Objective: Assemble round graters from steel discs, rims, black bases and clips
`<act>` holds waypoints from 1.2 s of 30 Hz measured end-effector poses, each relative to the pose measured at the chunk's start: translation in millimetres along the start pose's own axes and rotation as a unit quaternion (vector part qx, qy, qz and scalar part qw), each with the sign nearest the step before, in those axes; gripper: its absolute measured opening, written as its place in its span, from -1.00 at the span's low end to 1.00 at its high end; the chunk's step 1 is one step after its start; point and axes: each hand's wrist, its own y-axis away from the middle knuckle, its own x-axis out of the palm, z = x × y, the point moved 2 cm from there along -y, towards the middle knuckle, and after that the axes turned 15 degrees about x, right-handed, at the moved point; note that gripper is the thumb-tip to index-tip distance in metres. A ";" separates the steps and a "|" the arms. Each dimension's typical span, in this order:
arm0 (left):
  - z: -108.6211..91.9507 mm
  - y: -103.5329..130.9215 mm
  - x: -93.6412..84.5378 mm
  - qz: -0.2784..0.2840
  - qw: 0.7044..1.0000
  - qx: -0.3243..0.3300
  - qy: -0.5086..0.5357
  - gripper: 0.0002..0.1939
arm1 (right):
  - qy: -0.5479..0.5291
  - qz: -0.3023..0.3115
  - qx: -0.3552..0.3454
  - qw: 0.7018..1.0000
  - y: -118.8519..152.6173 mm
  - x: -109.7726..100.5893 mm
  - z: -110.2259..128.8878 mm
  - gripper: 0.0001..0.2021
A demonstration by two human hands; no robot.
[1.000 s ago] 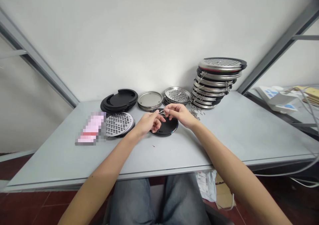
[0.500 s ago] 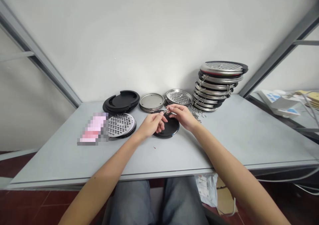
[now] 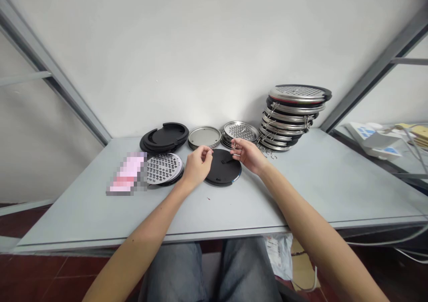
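Above the black round disc [image 3: 223, 170], my left hand [image 3: 198, 164] is closed in a pinch over its left edge. Whatever is between those fingertips, if anything, is too small to make out. My right hand [image 3: 249, 155] is on the disc's other side, its thumb and fingers closed on a small metal wire piece [image 3: 234, 145]. A gap separates the two hands. Loose metal rings [image 3: 273, 157] lie on the table just beyond my right wrist. Behind the hands are a stack of plain metal discs [image 3: 204, 136] and a stack of perforated metal discs [image 3: 239, 130].
A tall leaning stack of metal and black discs [image 3: 291, 119] stands at the back right, with wire clips on its side. On the left are black round trays [image 3: 167, 135], a perforated plate [image 3: 163, 168] and a blurred pink item [image 3: 127, 173]. Metal posts [image 3: 72, 88] flank the table.
My hands have drawn apart, having been together over the disc at the small metal wire piece. My left hand moved slightly left; the wire piece stays in my right hand.
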 end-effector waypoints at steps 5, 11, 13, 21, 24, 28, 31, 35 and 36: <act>-3.0 7.5 5.5 0.133 0.978 0.102 -0.122 -0.70 | -0.007 0.051 0.057 0.997 3.5 3.8 -1.1 -0.88; -3.6 17.8 11.1 0.283 0.937 0.092 -0.184 -0.41 | -0.023 0.049 0.083 0.995 2.8 0.8 -0.8 -0.83; -4.3 19.1 9.7 0.315 0.926 0.092 -0.185 -0.27 | -0.023 0.039 0.068 0.997 2.1 -0.9 -0.6 -0.82; -8.2 17.9 -4.7 0.379 0.899 0.095 -0.199 -0.06 | 0.003 0.004 0.029 1.000 -0.9 -3.3 -1.3 -0.82; -16.7 24.3 5.6 0.293 0.921 0.100 -0.238 -0.17 | 0.036 0.010 0.023 0.999 -1.7 -1.7 -2.5 -0.85; -29.3 35.4 24.5 0.115 0.943 0.071 -0.304 -0.30 | 0.072 0.017 0.004 0.997 -3.8 -0.3 -6.3 -0.80; -31.0 33.1 25.2 0.084 0.947 0.079 -0.300 -0.46 | 0.106 0.004 -0.016 0.994 -5.2 -1.8 -8.2 -0.72; -22.4 19.4 7.6 0.038 0.960 0.095 -0.261 -0.69 | 0.175 0.033 -0.028 0.984 -2.2 -0.5 -8.1 -0.69; -20.3 16.3 4.0 0.023 0.964 0.108 -0.244 -0.72 | 0.199 0.051 -0.028 0.978 -0.4 1.2 -8.0 -0.69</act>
